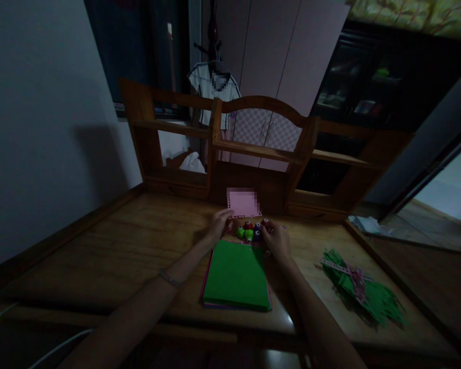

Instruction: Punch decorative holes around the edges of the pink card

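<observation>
My left hand [218, 227] is at the lower left corner of a pink sheet [243, 202], its fingertips closed on the edge. A row of small dark holes runs down the sheet's left side and along its bottom. My right hand [278, 242] pinches at a small red rounded piece [265, 222] with a pale top, partly covered by the fingers. Beside it stand similar pieces in green [249, 234], purple [257, 236] and red [248, 225]. Between my forearms lies a stack of green sheets [237, 277], with pink and bluish edges showing underneath.
On the right of the wooden desk [138, 251] lies a loose heap of green strips [369, 302] with a pink strip bundle [357, 284] on top. A wooden shelf unit [253, 148] stands along the back. White cables [61, 346] hang at the lower left.
</observation>
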Tool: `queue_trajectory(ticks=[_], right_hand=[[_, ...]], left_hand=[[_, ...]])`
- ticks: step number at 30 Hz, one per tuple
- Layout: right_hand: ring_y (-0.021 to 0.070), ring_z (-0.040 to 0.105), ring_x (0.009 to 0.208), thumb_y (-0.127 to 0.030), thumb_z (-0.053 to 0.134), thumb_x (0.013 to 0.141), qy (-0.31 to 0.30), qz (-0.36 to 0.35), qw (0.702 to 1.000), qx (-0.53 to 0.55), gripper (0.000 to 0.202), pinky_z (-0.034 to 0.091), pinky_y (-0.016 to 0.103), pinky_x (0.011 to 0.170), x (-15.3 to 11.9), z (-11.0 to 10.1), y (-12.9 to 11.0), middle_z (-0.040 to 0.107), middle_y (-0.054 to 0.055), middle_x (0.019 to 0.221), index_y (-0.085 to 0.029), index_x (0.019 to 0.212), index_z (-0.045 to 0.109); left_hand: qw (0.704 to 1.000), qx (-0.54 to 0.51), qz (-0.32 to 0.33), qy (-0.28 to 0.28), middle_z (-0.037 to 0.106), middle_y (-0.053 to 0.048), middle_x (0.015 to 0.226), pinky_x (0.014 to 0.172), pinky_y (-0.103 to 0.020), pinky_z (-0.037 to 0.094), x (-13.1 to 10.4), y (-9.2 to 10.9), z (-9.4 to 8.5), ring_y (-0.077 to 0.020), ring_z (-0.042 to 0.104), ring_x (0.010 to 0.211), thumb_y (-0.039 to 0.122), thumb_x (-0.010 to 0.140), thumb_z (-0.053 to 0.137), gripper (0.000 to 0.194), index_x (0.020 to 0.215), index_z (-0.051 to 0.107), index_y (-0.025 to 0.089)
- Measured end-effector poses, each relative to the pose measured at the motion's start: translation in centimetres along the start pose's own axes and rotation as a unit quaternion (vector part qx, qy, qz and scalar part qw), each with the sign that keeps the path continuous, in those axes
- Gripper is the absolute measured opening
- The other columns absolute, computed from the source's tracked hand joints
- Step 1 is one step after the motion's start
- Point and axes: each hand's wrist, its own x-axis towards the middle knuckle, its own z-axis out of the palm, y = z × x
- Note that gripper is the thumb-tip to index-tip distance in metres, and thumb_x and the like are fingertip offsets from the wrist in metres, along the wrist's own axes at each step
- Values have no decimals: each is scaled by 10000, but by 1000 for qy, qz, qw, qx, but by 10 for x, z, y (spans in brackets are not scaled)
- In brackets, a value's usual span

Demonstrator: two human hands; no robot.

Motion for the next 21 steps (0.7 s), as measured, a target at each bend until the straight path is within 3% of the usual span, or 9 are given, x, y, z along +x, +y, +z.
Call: queue_trajectory(ticks=[4,10,15,18,21], right_hand=[[171,598,725,-341,463,873,4,1,1000,5,260,337,239,597,0,3,2,677,53,791,-192,912,673],[181,599,727,-380,411,905,12,-14,1000,16,322,341,250,601,0,5,3,674,64,820,-189,920,670],[183,572,711,-409,389,921,54,-4,998,29,351,348,262,607,-2,-2,-6,647,65,805,-180,866,650],[190,557,783,-383,408,920,71,-54,995,52,299,380,281,693,-3,-8,-19,623,65,849,-184,899,631],[216,530,921,-357,452,906,44,-133,988,62,245,386,318,801,-6,-10,-30,608,77,948,-198,993,616]], left_hand=[[999,14,12,-37,515,42,488,393,-195,335,1,-6,-1,-81,452,383,379,679,664,276,810,629,140],[999,13,12,-29,603,17,627,397,-188,383,1,-5,1,-76,498,422,352,631,737,419,985,634,153],[999,-21,-33,-20,673,-46,741,426,-183,419,2,-3,1,-118,601,527,346,634,754,446,1016,623,156],[997,-55,-48,-12,695,-93,843,474,-184,447,2,-2,-1,-146,650,647,345,676,731,385,992,638,145],[995,-75,-60,-6,699,-111,899,458,-185,438,3,-4,-3,-139,649,628,366,692,722,382,991,648,140]])
